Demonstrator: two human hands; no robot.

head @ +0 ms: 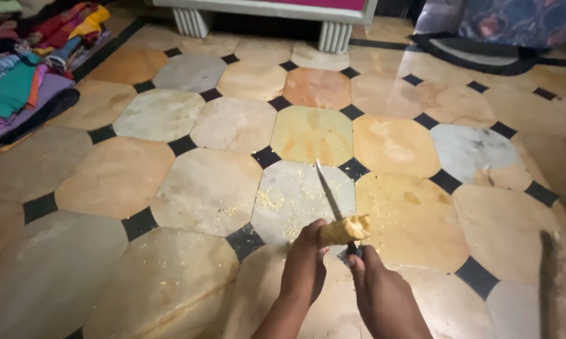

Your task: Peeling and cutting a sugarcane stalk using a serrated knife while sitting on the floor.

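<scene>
Head view: looks down on two bare hands held low over a tiled floor; both forearms enter from the bottom edge.
Left hand: grip clenched around the lower end of a yellow-tan peeled vegetable or root; its kind cannot be told.
Right hand: grip clenched on the handle of a knife; handle mostly hidden inside the fist.
Held piece: in the air between the two hands, above the floor, not resting on it; long axis runs left to right, rising slightly toward its free, ragged end on the right.
Knife: blade runs up and away from the hands, tilted to the left; its lower part passes just behind the piece, touching or nearly so; which, cannot be told.
Key relation: the piece lies just above the right fist and beside the left; blade crosses the piece's long axis at a steep angle; left hand is the nearer to the piece.
Shavings: pale yellow scraps scattered on the grey tile just beyond the hands.
Containers: none in view.
Surroundings: pile of folded coloured cloth at far left; white furniture legs at top; dark-edged mat at upper right.
</scene>
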